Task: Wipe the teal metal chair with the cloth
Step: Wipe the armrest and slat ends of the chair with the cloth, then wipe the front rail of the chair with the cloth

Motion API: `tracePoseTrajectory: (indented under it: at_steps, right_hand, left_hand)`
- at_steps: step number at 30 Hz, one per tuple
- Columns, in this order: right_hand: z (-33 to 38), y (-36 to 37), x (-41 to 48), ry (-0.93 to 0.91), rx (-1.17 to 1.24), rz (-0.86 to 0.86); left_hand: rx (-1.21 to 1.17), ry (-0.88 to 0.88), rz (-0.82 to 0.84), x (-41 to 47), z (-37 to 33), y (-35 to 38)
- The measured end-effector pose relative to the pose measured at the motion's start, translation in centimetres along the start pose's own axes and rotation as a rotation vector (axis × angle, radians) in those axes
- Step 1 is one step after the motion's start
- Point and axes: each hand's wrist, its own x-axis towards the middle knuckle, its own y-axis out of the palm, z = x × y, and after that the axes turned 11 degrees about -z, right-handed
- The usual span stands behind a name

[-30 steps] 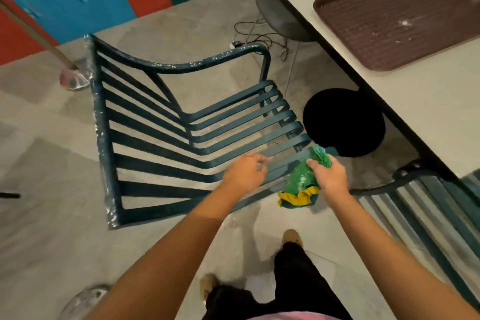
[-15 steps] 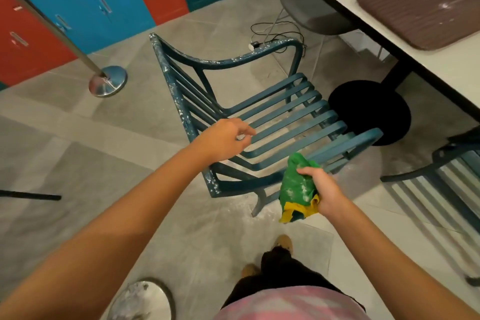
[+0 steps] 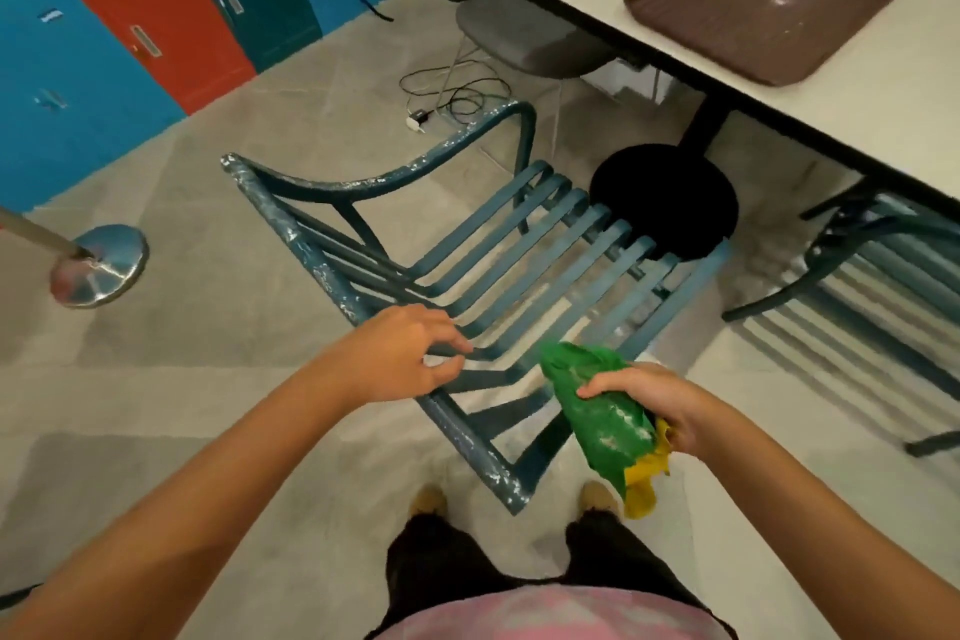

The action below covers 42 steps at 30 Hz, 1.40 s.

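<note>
Slatted teal chair (image 3: 524, 250); crumpled green-yellow cloth (image 3: 602, 421)

Pink top (image 3: 545, 613), black trousers (image 3: 441, 561), tan shoes (image 3: 428, 502)

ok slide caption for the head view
A left hand at the slats of the teal chair, right hand gripping a green cloth beside it.
</note>
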Motion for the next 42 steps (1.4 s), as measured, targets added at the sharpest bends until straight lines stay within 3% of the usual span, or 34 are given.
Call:
tracePoseTrajectory:
  at_steps: [5, 12, 17, 22, 27, 38, 42]
  right_hand:
    - [-2.5, 3.1, -4.9, -0.082, 0.087, -0.144]
    - [-4.4, 7.8, -9.7, -0.234, 0.138, -0.428]
    - [-5.3, 9.3, -10.6, -0.297, 0.012, -0.565]
    - [-6.0, 11.2, -10.6, -0.379, -0.266, -0.651]
    - [-6.0, 13.4, -10.7, -0.453, -0.358, -0.783]
    - [-2.2, 20.9, -9.1, -0.286, -0.396, -1.143]
    - [-2.3, 22.9, -8.5, -0.356, -0.3, -1.183]
  left_hand:
    - [-0.02, 0.216, 0.1, 0.5, 2.6, -0.7]
    - [-0.038, 0.381, 0.136, 0.3, 3.2, -1.0]
    - [-0.007, 0.407, 0.136, -0.5, 3.2, -0.5]
    - [-0.001, 0.408, 0.099, -1.4, 4.0, 0.0]
    - [0.011, 0.459, 0.06, -1.1, 4.9, 0.1]
    - [0.024, 0.647, 0.062, 0.2, 5.9, 0.2]
    - [0.017, 0.688, 0.057, 0.6, 5.9, 0.2]
